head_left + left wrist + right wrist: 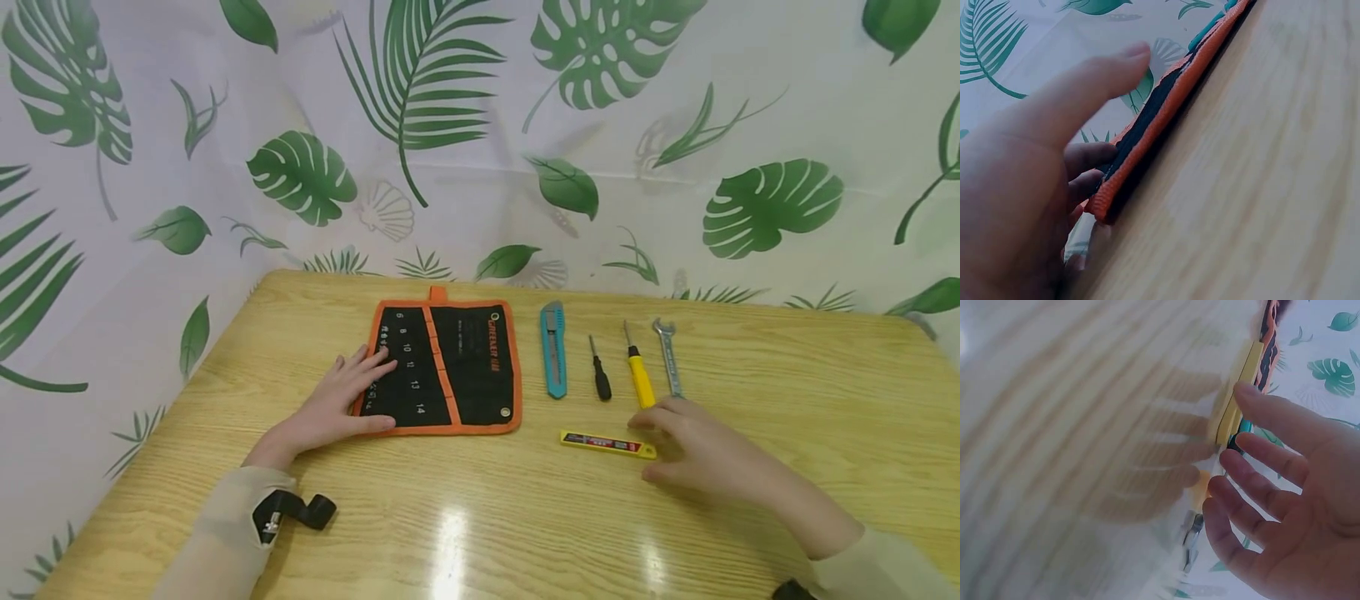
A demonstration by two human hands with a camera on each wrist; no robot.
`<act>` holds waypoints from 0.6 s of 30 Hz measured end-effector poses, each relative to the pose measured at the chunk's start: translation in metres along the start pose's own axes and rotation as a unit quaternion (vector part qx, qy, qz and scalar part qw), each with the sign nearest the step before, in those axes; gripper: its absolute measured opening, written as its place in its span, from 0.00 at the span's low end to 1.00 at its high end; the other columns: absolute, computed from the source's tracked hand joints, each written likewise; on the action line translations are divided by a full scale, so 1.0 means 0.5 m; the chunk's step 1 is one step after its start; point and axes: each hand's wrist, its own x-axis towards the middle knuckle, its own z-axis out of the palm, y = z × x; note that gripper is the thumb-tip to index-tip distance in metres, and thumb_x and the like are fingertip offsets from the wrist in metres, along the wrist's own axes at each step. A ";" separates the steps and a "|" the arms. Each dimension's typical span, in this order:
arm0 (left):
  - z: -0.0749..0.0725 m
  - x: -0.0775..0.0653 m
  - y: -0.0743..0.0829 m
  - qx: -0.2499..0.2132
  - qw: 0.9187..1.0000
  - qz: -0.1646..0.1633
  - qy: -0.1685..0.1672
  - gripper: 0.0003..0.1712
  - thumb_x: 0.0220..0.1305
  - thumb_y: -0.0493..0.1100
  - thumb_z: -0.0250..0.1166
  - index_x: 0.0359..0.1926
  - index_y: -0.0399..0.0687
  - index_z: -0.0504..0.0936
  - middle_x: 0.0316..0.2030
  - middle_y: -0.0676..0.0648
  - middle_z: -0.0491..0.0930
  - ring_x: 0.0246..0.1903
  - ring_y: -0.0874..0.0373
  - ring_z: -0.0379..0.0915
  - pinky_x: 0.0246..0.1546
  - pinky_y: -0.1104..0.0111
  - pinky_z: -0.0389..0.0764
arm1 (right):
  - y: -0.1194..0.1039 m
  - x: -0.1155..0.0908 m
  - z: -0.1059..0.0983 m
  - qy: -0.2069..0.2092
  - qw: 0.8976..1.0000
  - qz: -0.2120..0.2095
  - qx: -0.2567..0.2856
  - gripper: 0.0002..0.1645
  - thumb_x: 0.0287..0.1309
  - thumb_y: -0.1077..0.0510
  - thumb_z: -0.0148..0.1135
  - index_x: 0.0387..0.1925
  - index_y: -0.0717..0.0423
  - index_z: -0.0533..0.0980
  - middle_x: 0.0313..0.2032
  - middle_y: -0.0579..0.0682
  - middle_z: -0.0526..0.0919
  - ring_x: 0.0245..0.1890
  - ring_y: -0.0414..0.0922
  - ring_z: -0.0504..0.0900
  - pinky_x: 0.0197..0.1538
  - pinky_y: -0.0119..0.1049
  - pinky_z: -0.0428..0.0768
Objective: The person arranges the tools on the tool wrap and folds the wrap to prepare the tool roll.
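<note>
My left hand (337, 404) rests with spread fingers on the left edge of a black tool pouch (480, 375) with orange trim, lying flat on the table. In the left wrist view the thumb (1100, 78) is raised beside the pouch's orange edge (1147, 134). Off to the right, my right hand (708, 454) has its fingers apart at the right end of a slim yellow blade case (600, 442). Nothing is held between thumb and fingers. The right wrist view shows the thumb near the yellow case (1241, 394), the other fingers loosely bent.
Behind the case, a teal utility knife (553, 350), a small black screwdriver (600, 371), a yellow-handled screwdriver (640, 375) and a wrench (669, 354) lie in a row on the wooden table (375, 517). A leaf-patterned cloth (480, 167) hangs behind.
</note>
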 end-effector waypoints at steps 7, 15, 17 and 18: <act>0.004 -0.003 0.003 0.016 1.000 -0.003 -0.009 0.53 0.53 0.63 0.69 0.73 0.48 0.57 0.74 0.43 0.47 0.72 0.43 0.30 0.68 0.45 0.32 | 0.011 -0.011 0.007 0.007 1.000 -0.007 0.010 0.25 0.46 0.54 0.75 0.47 0.53 0.78 0.42 0.42 0.76 0.41 0.41 0.73 0.43 0.40 0.78; 0.003 0.000 0.000 0.023 1.000 0.004 -0.009 0.54 0.53 0.64 0.69 0.74 0.49 0.56 0.74 0.44 0.47 0.72 0.43 0.30 0.68 0.45 0.32 | 0.011 0.007 -0.004 0.007 0.999 -0.002 0.036 0.27 0.47 0.55 0.74 0.49 0.58 0.77 0.44 0.46 0.79 0.41 0.43 0.75 0.43 0.41 0.79; 0.002 0.000 0.000 0.022 1.000 0.004 -0.008 0.54 0.53 0.63 0.69 0.74 0.48 0.56 0.74 0.43 0.47 0.72 0.43 0.30 0.68 0.45 0.32 | 0.011 0.012 -0.008 0.009 0.999 0.005 0.044 0.27 0.46 0.55 0.75 0.50 0.59 0.77 0.45 0.48 0.79 0.41 0.45 0.76 0.43 0.42 0.79; 0.001 0.000 0.000 0.022 1.000 0.003 -0.008 0.54 0.53 0.63 0.69 0.73 0.48 0.56 0.74 0.43 0.47 0.72 0.43 0.30 0.68 0.45 0.33 | 0.011 0.016 -0.011 0.009 0.999 0.007 0.047 0.27 0.47 0.55 0.74 0.50 0.59 0.77 0.46 0.49 0.79 0.41 0.46 0.76 0.42 0.42 0.79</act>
